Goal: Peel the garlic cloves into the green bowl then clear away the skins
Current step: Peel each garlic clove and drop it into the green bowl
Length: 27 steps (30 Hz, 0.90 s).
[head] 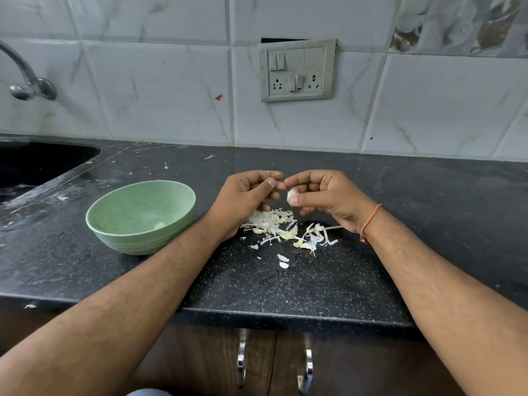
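Insp. note, head view. Right hand [323, 192] holds 1 garlic clove [292, 195] pinched btwn thumb and forefinger, other fingers curled loosely behind; clove sits above the counter [428, 201], not on it. Left hand [248, 192] at 9 o'clock of the clove, fingers curled, thumb and fingertips nearly meeting the right forefinger tip; whether it pinches a shred of skin cannot be told, too small.

Green bowl [114, 204] at 9 o'clock of the hands, just beside left wrist; 1 peeled clove [159, 225] visible inside near the 5 o'clock wall. Pile of skins and cloves [281, 227] on counter at 6 o'clock, under both hands; 2 loose flakes [283, 261] further toward 6.

Judgement: peeling in progress, early, most cloves in pile appear unpeeled. Rec.: keep right pinch low on clove so skin end stays exposed; left nail lifts skin at tip, strips in 1 pull; drop skin onto pile, not bowl; carry bare clove to bowl at 9 o'clock.
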{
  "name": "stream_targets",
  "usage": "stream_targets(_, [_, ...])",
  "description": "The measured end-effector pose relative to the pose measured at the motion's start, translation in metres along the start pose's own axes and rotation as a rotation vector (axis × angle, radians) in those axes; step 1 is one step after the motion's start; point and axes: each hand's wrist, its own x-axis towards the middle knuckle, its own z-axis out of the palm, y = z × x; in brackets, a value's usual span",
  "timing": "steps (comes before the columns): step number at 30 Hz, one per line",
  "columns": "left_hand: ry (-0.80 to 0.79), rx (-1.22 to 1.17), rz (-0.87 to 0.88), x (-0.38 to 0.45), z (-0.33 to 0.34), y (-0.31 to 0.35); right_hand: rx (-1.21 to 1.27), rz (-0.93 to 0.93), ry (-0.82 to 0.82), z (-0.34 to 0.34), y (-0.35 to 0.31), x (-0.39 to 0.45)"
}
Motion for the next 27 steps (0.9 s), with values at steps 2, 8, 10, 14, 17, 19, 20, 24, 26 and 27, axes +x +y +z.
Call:
stream_targets(2, [0.022, 0.049, 0.016, -0.001, 0.001, 0.001, -0.092, 0.004, -0.046, 0.001, 0.000, 0.000])
stream_targets(8, [-0.033, 0.185, 0.096, -0.002, 0.003, -0.002, -0.025, 0.016, 0.033, 0.003, -0.001, -0.001])
stream_targets(10, [-0.042, 0.186, 0.108, -0.002, 0.001, -0.004, 0.013, 0.015, 0.082, 0.004, -0.001, 0.000])
stream_targets(14, [-0.056, 0.194, 0.137, -0.003, 0.003, -0.005, 0.110, 0.018, 0.126, 0.004, -0.002, 0.001])
stream_targets(17, [-0.059, 0.204, 0.152, -0.003, 0.005, -0.005, 0.086, 0.009, 0.128, 0.009, -0.002, 0.000])
stream_targets(19, [-0.048, 0.216, 0.151, -0.004, 0.005, -0.005, 0.075, 0.003, 0.132, 0.012, -0.002, 0.000])
stream_targets(20, [-0.043, 0.214, 0.147, -0.004, 0.005, -0.004, 0.069, -0.001, 0.134, 0.013, -0.002, 0.000])
stream_targets(24, [-0.047, 0.214, 0.149, -0.004, 0.005, -0.003, 0.065, -0.012, 0.132, 0.013, -0.005, -0.001])
stream_targets(26, [-0.042, 0.211, 0.148, -0.004, 0.005, -0.003, 0.056, -0.014, 0.127, 0.012, -0.006, -0.002])
stream_targets(27, [-0.037, 0.208, 0.143, -0.004, 0.004, -0.003, 0.043, -0.017, 0.127, 0.012, -0.006, -0.002])
